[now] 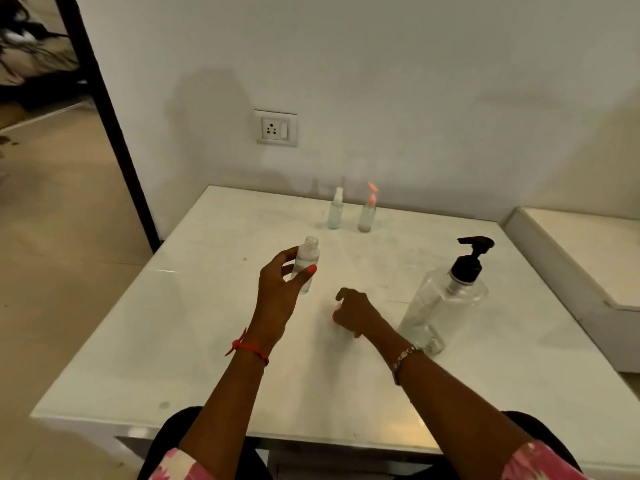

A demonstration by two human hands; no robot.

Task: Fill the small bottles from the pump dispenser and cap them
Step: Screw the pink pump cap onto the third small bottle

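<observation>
Gripping a clear cylindrical uncapped bottle point(309, 254), left fingers point(300, 278); right fingers point(343, 294) curled, hold unclear.

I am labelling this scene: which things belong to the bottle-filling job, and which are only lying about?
Job: uncapped small bottle, held by the left hand; pump dispenser; white-capped bottle; pink-capped bottle.
Lying about: wall socket; side ledge.

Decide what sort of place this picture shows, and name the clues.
Probably a room in a home or small office: a white table against a plain wall, a wall socket, and a dark door frame.
</observation>
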